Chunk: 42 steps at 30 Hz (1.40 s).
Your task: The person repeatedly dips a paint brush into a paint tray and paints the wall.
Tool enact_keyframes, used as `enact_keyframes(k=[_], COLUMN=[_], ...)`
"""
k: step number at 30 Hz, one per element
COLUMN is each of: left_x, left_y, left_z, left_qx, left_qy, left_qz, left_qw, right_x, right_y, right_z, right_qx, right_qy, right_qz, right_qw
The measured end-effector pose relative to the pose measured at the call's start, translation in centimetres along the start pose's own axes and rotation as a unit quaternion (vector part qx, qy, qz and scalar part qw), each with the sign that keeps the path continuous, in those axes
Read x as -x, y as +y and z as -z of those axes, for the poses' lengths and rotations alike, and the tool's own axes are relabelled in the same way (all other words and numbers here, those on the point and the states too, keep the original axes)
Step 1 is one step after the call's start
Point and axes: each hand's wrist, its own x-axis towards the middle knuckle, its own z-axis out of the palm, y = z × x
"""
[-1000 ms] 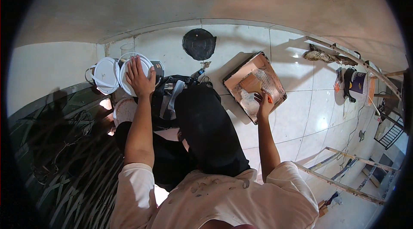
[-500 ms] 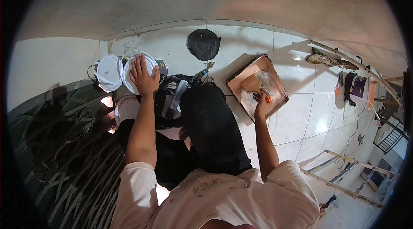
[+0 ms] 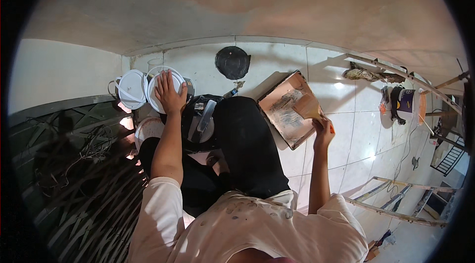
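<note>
In the head view, we see our left hand [image 3: 170, 95] laid flat on the white lid [image 3: 153, 99] of a bucket, its fingers spread and straight, gripping nothing. It rested on that same lid half a second ago, so we find little change there. Our right hand [image 3: 324, 132] is where the difference lies: its fingers are closed around the handle of a broad, tan, flared tool [image 3: 307, 108], and a bit of orange shows beside the palm. In the earlier frame this hand reached in over the lower part of the open box [image 3: 296, 83]; now it sits farther right, just outside the box's right-hand corner, and the tool's wide end hangs over the right side of the box. We cannot tell whether that end touches the box. The bright, pale patches we saw on the box floor around the tool have given way to a greyish, streaked smear. The box itself lies tilted in its outline on the tiled floor [image 3: 330, 152], to the right of our bent knee [image 3: 247, 139], much as before. A second white-lidded bucket [image 3: 131, 85] stands just beside the first, on its left, and a black disc [image 3: 232, 63] lies near the wall; both look lower in view, as does everything around them, since the camera has shifted.
</note>
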Motion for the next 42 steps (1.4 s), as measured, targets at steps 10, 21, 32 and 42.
enact_keyframes(k=[10,21,32,42], left_x=[-1.6,-4.5,-4.1,-1.9], left_y=[1.8,-3.6,-7.4,-8.1], left_z=[1.4,4.7,3.5,0.7], left_qx=[-0.007,0.338,0.292,0.135], left_qy=[-0.126,-0.254,-0.166,-0.16], left_qz=[0.054,0.067,0.034,0.063], left_qw=[0.991,0.904,0.941,0.976], right_x=[1.0,2.5,2.4,5.8], right_y=[7.0,6.6,10.1,10.9], right_z=[6.9,6.8,7.5,8.4], right_qx=[-0.026,-0.149,-0.144,-0.16], right_qy=[0.006,-0.055,-0.015,0.087], right_qz=[-0.001,-0.118,-0.114,-0.16], right_qw=[1.0,0.98,0.983,0.97])
